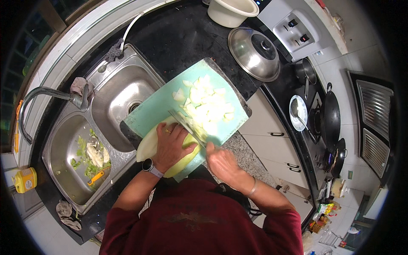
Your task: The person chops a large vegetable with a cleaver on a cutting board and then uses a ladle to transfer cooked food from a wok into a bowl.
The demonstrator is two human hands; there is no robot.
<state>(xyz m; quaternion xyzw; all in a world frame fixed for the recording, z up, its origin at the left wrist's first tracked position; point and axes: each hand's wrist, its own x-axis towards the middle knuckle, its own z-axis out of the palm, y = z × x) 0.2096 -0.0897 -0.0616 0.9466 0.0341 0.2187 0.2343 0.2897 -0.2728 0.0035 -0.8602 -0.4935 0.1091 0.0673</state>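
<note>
A large pale green gourd [147, 145] lies on a light turquoise cutting board [159, 100]. My left hand [171, 142] presses on the gourd from above, its fingers curled near the cut end. In my right hand [223, 163] is the handle of a kitchen knife [185, 124]. The blade stands on edge at the gourd's cut end, close to my left fingertips. Beyond the blade, a loose heap of cut gourd pieces [208, 100] covers the far right half of the board. My right fist hides most of the handle.
Left of the board is a double steel sink [121, 87] with a curved faucet [46, 91]. Green peelings and an orange-handled peeler [96, 177] lie in its near basin. A pan lid [254, 53] and white basin [231, 12] stand at the back. A wok [330, 119] sits right.
</note>
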